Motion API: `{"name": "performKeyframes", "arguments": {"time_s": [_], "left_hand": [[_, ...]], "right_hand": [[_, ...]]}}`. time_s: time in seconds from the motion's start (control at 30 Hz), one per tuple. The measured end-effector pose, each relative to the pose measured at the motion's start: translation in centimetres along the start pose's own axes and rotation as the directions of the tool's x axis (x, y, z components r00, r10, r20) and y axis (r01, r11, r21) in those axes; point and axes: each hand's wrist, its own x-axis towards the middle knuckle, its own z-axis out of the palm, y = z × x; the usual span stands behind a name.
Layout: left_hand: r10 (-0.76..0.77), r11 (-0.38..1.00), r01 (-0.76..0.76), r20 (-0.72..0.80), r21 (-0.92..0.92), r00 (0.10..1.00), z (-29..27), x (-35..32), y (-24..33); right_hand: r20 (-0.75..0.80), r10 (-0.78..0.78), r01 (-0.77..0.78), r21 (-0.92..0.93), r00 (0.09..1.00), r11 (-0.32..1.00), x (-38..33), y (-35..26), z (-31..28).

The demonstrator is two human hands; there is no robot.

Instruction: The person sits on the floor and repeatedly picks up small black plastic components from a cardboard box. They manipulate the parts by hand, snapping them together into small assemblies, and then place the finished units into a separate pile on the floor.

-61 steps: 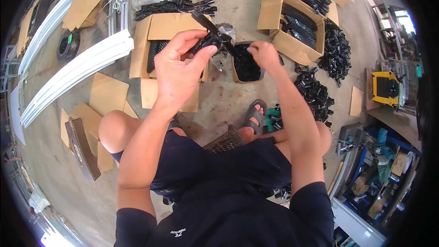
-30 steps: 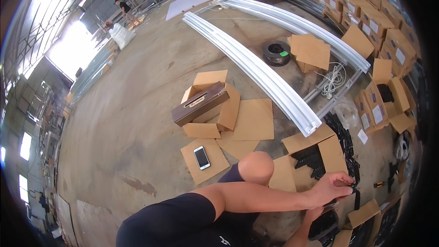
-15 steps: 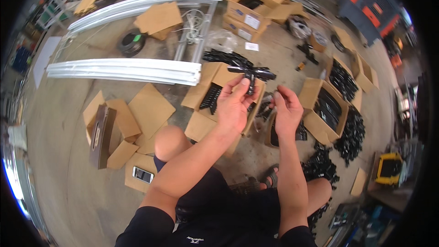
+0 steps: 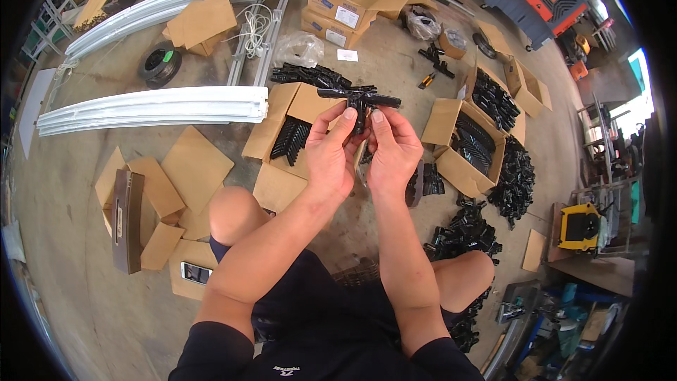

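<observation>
My left hand point(image 4: 330, 155) pinches the stem of a glossy black T-shaped part point(image 4: 358, 97) between thumb and fingers. On the stem's other side, the thumb and fingers of my right hand point(image 4: 393, 154) are closed at the same part. Its crossbar lies roughly level above both thumbs; my fingers hide much of the stem, and whether a smaller piece sits there I cannot tell. Just beyond my hands stands an open cardboard box point(image 4: 264, 121) with black parts point(image 4: 290, 141) in neat rows. Behind that box lies a heap of long black parts point(image 4: 310, 75).
To the right, a cardboard box point(image 4: 438, 124) holds more black parts, with loose piles point(image 4: 513, 185) beside it and near my right knee point(image 4: 462, 233). White metal rails point(image 4: 151, 111) lie at the left. A phone point(image 4: 196, 273) rests on cardboard by my left knee.
My right hand has come in from the right and closed at the T-shaped part, where before it was apart from it. The view has shifted, so the surroundings sit farther left.
</observation>
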Motion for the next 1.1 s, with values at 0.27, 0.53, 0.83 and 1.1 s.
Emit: {"name": "performKeyframes", "arguments": {"time_s": [0.27,0.53,0.83,1.1], "left_hand": [[0.034,0.999,-0.035,-0.036,-0.005,0.999,-0.3,0.8,0.2],[0.05,0.996,-0.043,-0.1,0.074,0.994,0.3,1.0,-0.1],[0.133,0.978,-0.124,-0.042,0.17,0.99,1.3,0.4,-1.0],[0.112,0.972,-0.11,0.001,0.209,0.994,0.2,0.4,-1.0]], "right_hand": [[-0.007,-0.033,0.032,-0.113,0.999,0.993,0.3,0.9,1.3],[-0.029,-0.046,0.039,-0.196,0.999,0.98,0.6,0.5,0.9],[0.007,-0.089,0.089,-0.165,0.996,0.982,0.3,-0.5,-0.1],[-0.015,-0.112,0.108,-0.167,0.994,0.98,-0.3,-0.9,0.3]]}}
